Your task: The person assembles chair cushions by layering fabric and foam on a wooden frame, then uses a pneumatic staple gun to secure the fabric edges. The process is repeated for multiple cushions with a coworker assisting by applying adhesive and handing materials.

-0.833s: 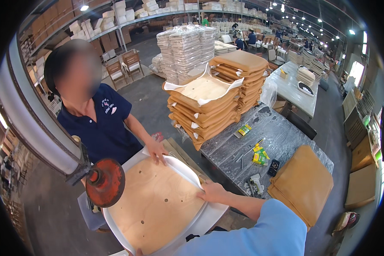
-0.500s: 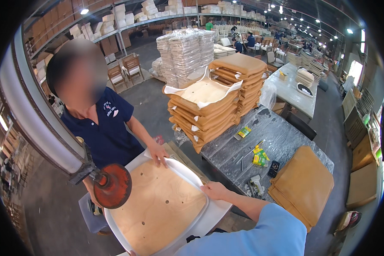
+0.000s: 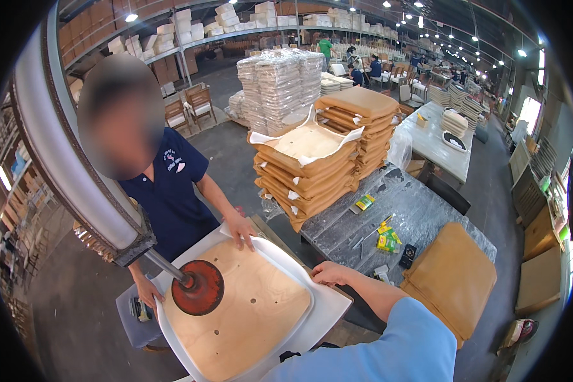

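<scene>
A pale plywood seat panel (image 3: 254, 331) with drilled holes lies in front of me on a white padding sheet (image 3: 325, 312), whose edges stick out around it. My right hand (image 3: 330, 274) is closed on the sheet's right edge, fingers curled at the rim. A round red press disc (image 3: 197, 288) on a metal rod sits against the panel's upper left part. Across from me, a co-worker's one hand (image 3: 240, 230) lies on the far edge and the other hand (image 3: 148, 293) holds the left edge. My left hand is out of view.
The press arm (image 3: 76, 146) slants down from the upper left. Brown covered seat cushions (image 3: 305, 184) are stacked at the far end of a dark worktable (image 3: 337, 223). On it lie folded brown covers (image 3: 452, 280), small yellow-green boxes (image 3: 388, 239) and a black item (image 3: 408, 256).
The red disc has come down and to the right onto the panel. The co-worker leans in slightly, and their left-edge hand now shows. My right hand keeps its grip on the sheet.
</scene>
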`<state>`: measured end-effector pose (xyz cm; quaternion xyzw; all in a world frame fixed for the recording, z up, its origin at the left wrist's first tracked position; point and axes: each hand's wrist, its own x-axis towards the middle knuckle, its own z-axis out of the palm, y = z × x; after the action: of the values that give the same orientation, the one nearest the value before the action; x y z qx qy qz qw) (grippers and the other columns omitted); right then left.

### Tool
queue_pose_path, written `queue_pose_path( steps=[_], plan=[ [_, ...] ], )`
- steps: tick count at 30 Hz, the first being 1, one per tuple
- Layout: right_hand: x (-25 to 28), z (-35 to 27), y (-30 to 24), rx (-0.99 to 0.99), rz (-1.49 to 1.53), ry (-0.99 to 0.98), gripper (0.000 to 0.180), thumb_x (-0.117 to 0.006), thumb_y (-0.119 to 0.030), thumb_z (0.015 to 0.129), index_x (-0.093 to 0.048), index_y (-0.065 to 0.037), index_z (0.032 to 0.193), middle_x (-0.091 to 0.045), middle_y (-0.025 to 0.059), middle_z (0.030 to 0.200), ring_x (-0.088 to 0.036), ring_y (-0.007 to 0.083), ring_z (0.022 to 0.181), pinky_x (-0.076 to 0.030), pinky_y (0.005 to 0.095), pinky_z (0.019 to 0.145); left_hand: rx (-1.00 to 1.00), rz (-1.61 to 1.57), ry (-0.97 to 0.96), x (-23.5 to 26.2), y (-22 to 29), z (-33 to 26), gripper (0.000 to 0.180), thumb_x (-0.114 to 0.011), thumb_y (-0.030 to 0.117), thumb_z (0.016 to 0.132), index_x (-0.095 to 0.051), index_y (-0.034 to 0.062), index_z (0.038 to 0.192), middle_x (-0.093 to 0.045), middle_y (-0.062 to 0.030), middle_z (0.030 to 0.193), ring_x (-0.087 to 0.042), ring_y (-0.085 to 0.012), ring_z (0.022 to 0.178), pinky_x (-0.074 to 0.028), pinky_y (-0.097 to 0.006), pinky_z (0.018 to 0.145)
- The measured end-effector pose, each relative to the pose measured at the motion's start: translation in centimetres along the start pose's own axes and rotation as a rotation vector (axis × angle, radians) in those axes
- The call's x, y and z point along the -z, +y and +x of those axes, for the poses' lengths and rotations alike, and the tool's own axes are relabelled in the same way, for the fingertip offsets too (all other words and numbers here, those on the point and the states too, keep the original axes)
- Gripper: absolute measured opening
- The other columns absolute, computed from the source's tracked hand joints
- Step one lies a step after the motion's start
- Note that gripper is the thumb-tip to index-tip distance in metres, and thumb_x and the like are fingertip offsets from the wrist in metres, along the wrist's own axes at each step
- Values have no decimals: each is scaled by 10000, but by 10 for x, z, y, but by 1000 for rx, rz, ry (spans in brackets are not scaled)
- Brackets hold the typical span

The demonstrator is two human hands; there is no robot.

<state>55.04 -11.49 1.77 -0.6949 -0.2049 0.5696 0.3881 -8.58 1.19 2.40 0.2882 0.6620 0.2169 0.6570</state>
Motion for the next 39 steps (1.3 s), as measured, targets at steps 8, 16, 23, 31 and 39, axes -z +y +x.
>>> queue_pose_path(
  steps=[8,16,23,31,39],
  plan=[
    [-6,4,-15,-118,-439,55,393,-773,-279,931,-800,34,1166,-758,109,941,-746,224,762,-611,420,626,-60,128,-111,-13,0,34,670,-674,599,1064,-730,16,1391,-803,-175,1059,-695,-219,787,-586,-421,690],
    [-8,4,11,-4,-429,189,452,-709,-320,1025,-787,33,1296,-823,182,1163,-787,271,1030,-599,420,906,-309,547,188,-36,-14,34,804,-536,662,1101,-757,-97,1246,-800,-241,1125,-720,-329,981,-560,-454,825],
    [-6,12,28,77,-390,182,456,-680,-333,1024,-784,-6,1324,-808,228,1244,-788,301,1114,-595,419,975,-286,794,224,-31,-16,39,834,-507,657,1099,-713,-117,1332,-765,-356,1214,-705,-466,1177,-540,-509,991],
    [-3,21,27,137,-560,238,482,-739,-426,979,-829,20,1138,-812,268,1094,-809,330,1002,-607,427,896,-552,968,318,-33,-19,54,515,-433,380,1150,-749,17,1332,-746,-337,901,-716,-542,862,-523,-630,779],
    [-12,7,25,83,-468,161,341,-756,-312,1046,-839,15,1092,-796,68,882,-709,131,761,-558,352,695,-156,331,116,-35,4,32,487,-704,389,1101,-799,-87,1145,-809,-85,1006,-746,-184,852,-590,-392,771]
  ],
)
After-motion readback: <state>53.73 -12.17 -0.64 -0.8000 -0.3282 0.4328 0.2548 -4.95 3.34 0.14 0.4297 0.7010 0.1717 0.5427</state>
